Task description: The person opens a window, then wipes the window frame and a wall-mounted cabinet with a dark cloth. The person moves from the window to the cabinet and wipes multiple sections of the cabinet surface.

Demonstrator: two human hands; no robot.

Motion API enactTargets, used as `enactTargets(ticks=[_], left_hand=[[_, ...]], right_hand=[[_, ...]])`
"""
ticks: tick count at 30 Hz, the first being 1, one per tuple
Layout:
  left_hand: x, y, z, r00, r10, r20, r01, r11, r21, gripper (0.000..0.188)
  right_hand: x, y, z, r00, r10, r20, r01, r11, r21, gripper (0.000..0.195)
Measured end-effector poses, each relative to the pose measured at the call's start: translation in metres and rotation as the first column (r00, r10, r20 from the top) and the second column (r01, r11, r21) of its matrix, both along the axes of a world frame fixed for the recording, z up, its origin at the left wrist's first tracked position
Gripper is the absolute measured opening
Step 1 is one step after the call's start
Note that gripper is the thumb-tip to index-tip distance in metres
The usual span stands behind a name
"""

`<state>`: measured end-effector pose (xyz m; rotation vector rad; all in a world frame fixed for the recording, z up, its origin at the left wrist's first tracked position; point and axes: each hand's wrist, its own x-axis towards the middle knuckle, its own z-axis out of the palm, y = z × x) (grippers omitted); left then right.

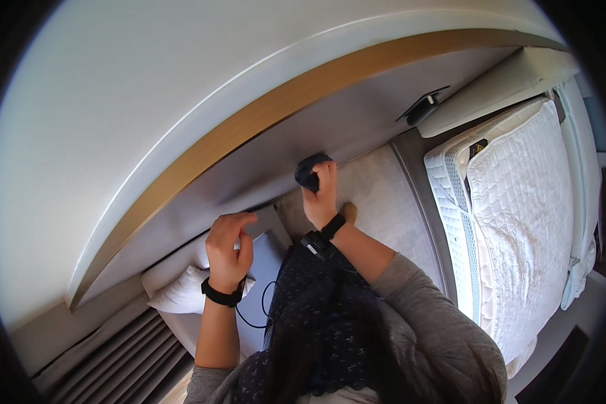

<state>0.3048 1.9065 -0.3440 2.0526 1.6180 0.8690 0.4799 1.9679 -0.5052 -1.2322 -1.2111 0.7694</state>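
My right hand [321,194] is shut on a dark, bunched cloth [310,171], held against or very near the grey wall panel [283,146]; whether it touches cannot be told. To the left, my left hand [229,250] is raised near the lower part of the same panel, its fingers bent and apart from the thumb, with nothing seen in it. Both wrists wear black bands, and a thin black cable [252,324] hangs by the left one. Above the panel runs a curved-looking wooden trim strip [262,113].
A bed with a white quilted mattress [520,202] stands at the right, beside a padded headboard [505,91]. A black wall fixture [423,108] sits on the panel. At the lower left are a white pillow [182,293] on a grey seat and a pleated curtain [126,358].
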Motion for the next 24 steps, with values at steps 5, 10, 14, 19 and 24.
enactTargets(ticks=[5,10,14,19,24], left_hand=[[-0.041,-0.041,-0.030,0.961,0.245,0.130,-0.203,0.940,-0.274,0.031],[-0.074,-0.074,-0.064,0.930,0.361,0.074,-0.328,0.904,-0.275,0.043],[-0.082,-0.080,-0.092,0.877,0.361,0.316,-0.254,0.908,-0.333,0.044],[-0.054,-0.054,-0.116,0.936,0.059,0.348,0.042,0.961,-0.275,0.058],[-0.065,-0.046,-0.116,0.887,0.014,0.462,0.156,0.932,-0.328,0.060]], right_hand=[[-0.093,-0.043,0.003,0.994,0.109,0.016,-0.109,0.994,-0.013,0.033],[-0.161,-0.076,0.001,0.954,0.293,0.055,-0.292,0.956,-0.037,0.037],[-0.155,-0.082,-0.005,0.931,0.348,0.114,-0.338,0.936,-0.094,0.046],[-0.102,-0.059,-0.009,0.934,0.141,0.328,-0.192,0.973,0.129,0.046],[-0.108,-0.061,-0.007,0.969,0.118,0.219,-0.100,0.991,-0.092,0.041]])
